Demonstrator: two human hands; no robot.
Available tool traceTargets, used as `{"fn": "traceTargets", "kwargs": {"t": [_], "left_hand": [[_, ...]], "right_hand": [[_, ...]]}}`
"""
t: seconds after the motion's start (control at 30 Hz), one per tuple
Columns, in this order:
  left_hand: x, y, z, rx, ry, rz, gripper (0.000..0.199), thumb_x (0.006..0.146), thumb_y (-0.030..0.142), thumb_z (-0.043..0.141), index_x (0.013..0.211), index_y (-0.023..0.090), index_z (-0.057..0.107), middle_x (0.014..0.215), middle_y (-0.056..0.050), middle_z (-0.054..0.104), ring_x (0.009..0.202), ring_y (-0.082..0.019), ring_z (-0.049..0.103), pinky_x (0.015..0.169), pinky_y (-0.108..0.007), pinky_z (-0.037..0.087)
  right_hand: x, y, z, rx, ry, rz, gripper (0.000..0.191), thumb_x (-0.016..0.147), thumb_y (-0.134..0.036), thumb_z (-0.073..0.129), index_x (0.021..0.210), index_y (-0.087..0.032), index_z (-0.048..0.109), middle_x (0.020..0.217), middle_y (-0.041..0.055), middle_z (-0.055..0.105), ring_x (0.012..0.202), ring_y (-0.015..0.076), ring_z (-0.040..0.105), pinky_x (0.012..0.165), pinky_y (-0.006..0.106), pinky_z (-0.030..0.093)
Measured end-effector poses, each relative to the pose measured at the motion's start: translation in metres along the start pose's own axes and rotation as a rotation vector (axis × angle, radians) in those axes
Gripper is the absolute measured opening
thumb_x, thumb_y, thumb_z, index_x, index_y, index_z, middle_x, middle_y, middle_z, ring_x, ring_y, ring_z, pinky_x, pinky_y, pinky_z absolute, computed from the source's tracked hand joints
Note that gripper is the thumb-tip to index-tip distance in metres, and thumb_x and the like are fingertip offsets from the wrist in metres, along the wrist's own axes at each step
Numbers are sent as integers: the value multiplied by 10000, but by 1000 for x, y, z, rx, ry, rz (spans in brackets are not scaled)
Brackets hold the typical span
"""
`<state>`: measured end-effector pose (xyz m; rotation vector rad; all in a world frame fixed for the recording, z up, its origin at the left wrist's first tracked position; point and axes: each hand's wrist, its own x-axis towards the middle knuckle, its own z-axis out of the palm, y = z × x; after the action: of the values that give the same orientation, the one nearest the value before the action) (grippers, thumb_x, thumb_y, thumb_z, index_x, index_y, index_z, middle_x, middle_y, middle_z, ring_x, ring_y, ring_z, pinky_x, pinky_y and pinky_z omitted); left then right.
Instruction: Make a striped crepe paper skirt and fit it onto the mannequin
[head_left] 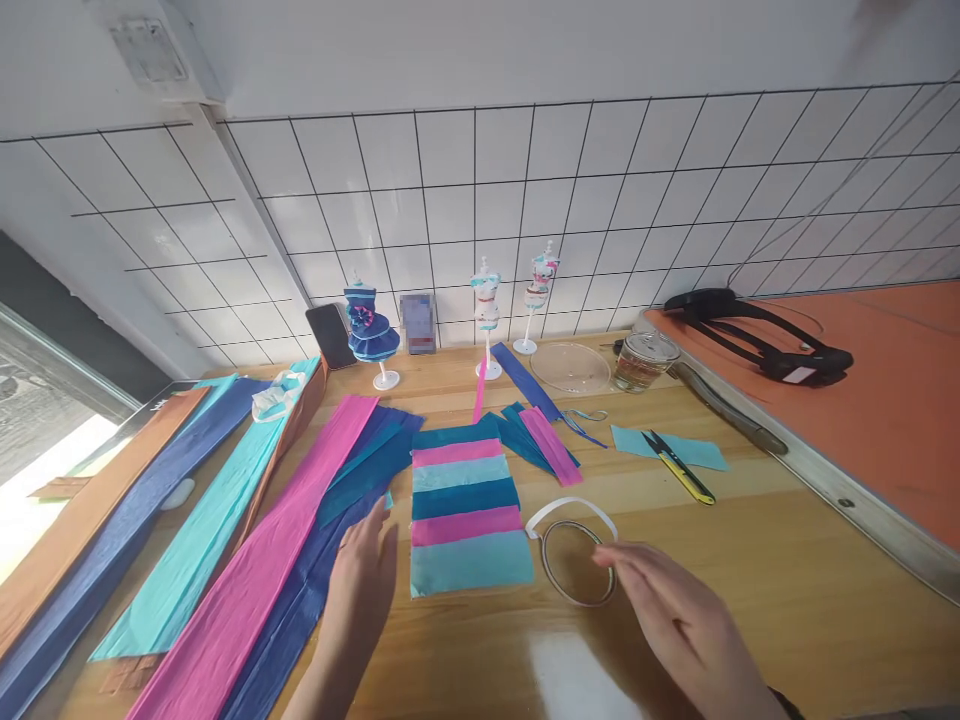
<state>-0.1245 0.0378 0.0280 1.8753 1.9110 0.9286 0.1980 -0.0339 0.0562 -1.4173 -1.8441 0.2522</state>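
Note:
A striped sheet of teal, pink and light turquoise crepe paper strips [466, 505] lies flat between my hands. My left hand [364, 560] is just left of it, fingers stretched forward and slightly apart, above dark blue paper. A small turquoise scrap [388, 500] shows at its fingertips. To the right of the sheet, my right hand [667, 610] has its fingers pressed together on the right edge of a thin, nearly used-up tape roll [546, 577]. From the roll a loose white strip [574, 503] arcs over its far side.
Long crepe paper strips [262, 540] cover the left side. Small dress forms [486, 300] stand along the tiled wall beside a phone [330, 335]. Yellow-handled snips [684, 470] lie on turquoise paper at right, near a lidded glass jar [646, 360] and a clear round plate [571, 368].

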Motion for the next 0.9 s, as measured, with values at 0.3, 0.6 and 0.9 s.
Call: {"fn": "traceTargets", "kwargs": {"t": [0.3, 0.6, 0.9], "left_hand": [[10, 25, -40, -664, -362, -732, 436, 707, 301, 673, 1065, 85, 549, 1015, -171, 707, 872, -247, 688, 786, -340, 550], [13, 33, -33, -607, -431, -746, 478, 634, 304, 707, 1021, 72, 548, 980, -185, 709, 838, -238, 682, 726, -320, 526], [10, 24, -12, -430, -323, -581, 454, 535, 263, 690, 946, 116, 564, 748, -94, 723, 705, -230, 635, 575, -317, 437]], "right_hand": [[-19, 31, -14, 116, 16, 347, 280, 860, -405, 479, 859, -216, 686, 841, 31, 725, 840, 178, 682, 756, 199, 549], [-29, 60, -12, 128, 57, 456, 334, 832, -466, 476, 837, -213, 694, 854, 41, 728, 859, 199, 682, 730, 202, 558], [-28, 70, -13, 117, 60, 461, 353, 832, -473, 466, 802, -206, 695, 826, 40, 734, 860, 212, 688, 714, 217, 568]]}}
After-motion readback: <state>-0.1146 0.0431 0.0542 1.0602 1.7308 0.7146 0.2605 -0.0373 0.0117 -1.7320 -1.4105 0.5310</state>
